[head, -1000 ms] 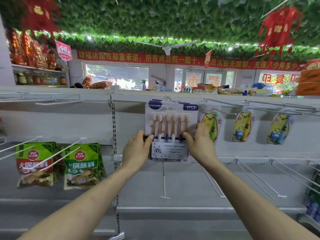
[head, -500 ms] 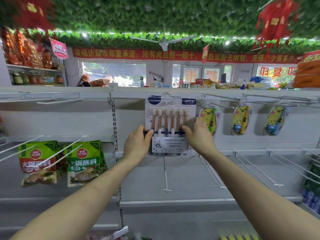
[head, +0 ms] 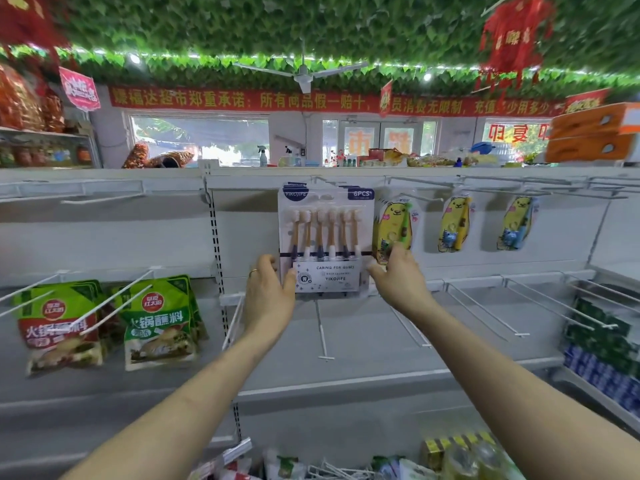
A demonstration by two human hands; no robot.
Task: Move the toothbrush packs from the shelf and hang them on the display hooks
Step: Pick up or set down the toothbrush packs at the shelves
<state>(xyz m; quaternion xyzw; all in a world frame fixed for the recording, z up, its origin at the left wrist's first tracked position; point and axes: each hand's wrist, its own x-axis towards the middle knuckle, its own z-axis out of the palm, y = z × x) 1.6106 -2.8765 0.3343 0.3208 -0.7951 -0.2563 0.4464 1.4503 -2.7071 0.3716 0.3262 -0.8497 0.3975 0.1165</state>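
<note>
A white six-piece toothbrush pack [head: 325, 237] hangs at the top row of the display, with more packs stacked behind it. My left hand [head: 268, 294] grips its lower left edge, thumb on the front. My right hand [head: 398, 278] holds the lower right corner. Three yellow cartoon toothbrush packs hang on hooks to the right: one [head: 394, 226] just beside my right hand, another [head: 453, 223] further on, and a third [head: 516, 223] beyond that.
Bare white hooks [head: 323, 336] jut out below the pack and to the right [head: 485, 310]. Green sauce pouches [head: 157, 323] hang at the left. Loose goods [head: 346, 465] lie at the bottom edge, and stacked blue and green packs [head: 602, 358] fill the right shelf.
Both hands stay on the white pack while the view tilts slightly downward. My right hand has slipped lower, to the pack's bottom right corner.
</note>
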